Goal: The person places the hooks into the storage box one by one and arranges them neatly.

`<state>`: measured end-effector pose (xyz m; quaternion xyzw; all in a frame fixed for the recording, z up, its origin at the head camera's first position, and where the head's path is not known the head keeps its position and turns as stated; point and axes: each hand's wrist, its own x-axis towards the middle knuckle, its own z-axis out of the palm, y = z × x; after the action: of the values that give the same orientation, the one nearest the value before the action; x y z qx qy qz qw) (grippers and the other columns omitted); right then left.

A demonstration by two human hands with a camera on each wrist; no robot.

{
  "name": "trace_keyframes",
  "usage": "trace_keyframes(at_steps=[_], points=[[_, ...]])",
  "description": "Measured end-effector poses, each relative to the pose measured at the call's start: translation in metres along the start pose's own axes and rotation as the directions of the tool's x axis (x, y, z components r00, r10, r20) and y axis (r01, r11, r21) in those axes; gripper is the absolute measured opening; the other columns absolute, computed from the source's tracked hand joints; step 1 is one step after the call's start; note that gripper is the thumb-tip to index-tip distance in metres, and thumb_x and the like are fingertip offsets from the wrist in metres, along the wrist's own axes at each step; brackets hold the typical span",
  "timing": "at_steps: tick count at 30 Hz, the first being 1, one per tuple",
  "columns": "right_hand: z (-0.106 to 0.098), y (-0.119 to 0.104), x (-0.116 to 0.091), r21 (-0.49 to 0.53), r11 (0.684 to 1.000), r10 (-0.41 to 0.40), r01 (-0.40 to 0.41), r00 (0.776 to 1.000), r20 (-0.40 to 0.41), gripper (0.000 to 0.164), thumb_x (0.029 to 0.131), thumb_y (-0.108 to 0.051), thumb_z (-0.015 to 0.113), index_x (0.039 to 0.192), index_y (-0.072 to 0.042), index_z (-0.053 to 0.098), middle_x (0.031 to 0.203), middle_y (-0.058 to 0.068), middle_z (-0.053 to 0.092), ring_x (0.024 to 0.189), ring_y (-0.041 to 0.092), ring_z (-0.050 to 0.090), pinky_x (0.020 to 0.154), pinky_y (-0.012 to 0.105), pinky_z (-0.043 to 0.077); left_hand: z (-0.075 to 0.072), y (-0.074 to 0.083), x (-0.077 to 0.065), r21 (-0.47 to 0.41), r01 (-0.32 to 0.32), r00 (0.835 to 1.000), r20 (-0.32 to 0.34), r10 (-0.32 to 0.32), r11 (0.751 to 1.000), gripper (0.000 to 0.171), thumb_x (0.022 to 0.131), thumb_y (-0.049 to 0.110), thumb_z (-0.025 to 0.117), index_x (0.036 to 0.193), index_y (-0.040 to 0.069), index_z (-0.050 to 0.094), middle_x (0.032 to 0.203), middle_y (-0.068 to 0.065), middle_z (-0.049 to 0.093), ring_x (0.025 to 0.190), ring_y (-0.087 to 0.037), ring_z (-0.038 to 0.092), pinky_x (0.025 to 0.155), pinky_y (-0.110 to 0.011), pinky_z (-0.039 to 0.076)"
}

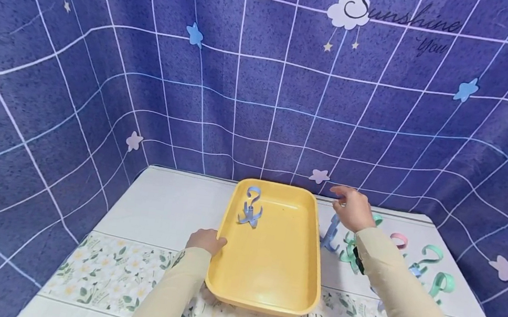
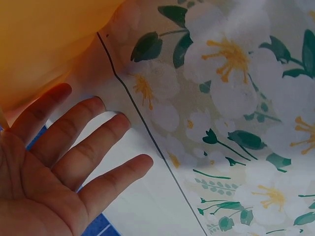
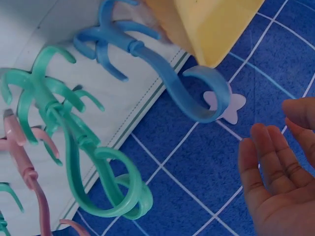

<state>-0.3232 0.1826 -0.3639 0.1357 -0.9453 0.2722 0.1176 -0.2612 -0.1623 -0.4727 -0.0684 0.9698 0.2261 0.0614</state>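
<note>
A yellow plastic tray (image 1: 262, 286) stands on the table, with a blue four-claw hanging hook (image 1: 250, 213) lying inside near its far left corner. My left hand (image 1: 206, 241) holds the tray's left rim, thumb over the edge. In the left wrist view its fingers (image 2: 93, 142) stretch out below the tray wall. Past the tray's far right corner, my right hand (image 1: 355, 209) hovers with loosely bent fingers and holds nothing. Nearest to it, another blue hanging hook (image 3: 147, 56) lies beside the tray, its curved end reaching over the table edge in the right wrist view.
Right of the tray lie several more hanging hooks: green ones (image 3: 74, 128), a pink one (image 3: 24, 160) and a blue one (image 1: 416, 270). My right forearm covers some of them. A blue checked curtain (image 1: 261, 101) hangs behind the table, and a floral cloth band (image 1: 125, 275) crosses its front.
</note>
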Motion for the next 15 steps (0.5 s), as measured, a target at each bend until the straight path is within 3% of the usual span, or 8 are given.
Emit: trace_keyframes(at_steps=[9,15], points=[[-0.003,0.012,0.002,-0.044,0.998,0.047,-0.047,0.999,0.008,0.039,0.087,0.001,0.059,0.125,0.004,0.066,0.116,0.026,0.068,0.091,0.036,0.065,0.084,0.054,0.05,-0.001,0.002,-0.002,-0.002,-0.001,1.0,0.0,0.001,1.0,0.03,0.096,0.029,0.057,0.086,0.003,0.07,0.063,-0.004,0.059,0.058,-0.019,0.054,0.058,-0.031,0.047],[-0.001,0.02,0.003,-0.07,0.997,0.04,-0.038,0.999,0.037,0.043,0.08,0.007,0.055,0.121,0.005,0.068,0.114,0.025,0.07,0.092,0.038,0.067,0.083,0.054,0.051,-0.003,0.004,-0.005,-0.013,0.005,1.0,-0.001,-0.005,1.0,0.03,0.095,0.028,0.056,0.083,0.003,0.068,0.063,-0.004,0.057,0.058,-0.019,0.053,0.057,-0.031,0.045]])
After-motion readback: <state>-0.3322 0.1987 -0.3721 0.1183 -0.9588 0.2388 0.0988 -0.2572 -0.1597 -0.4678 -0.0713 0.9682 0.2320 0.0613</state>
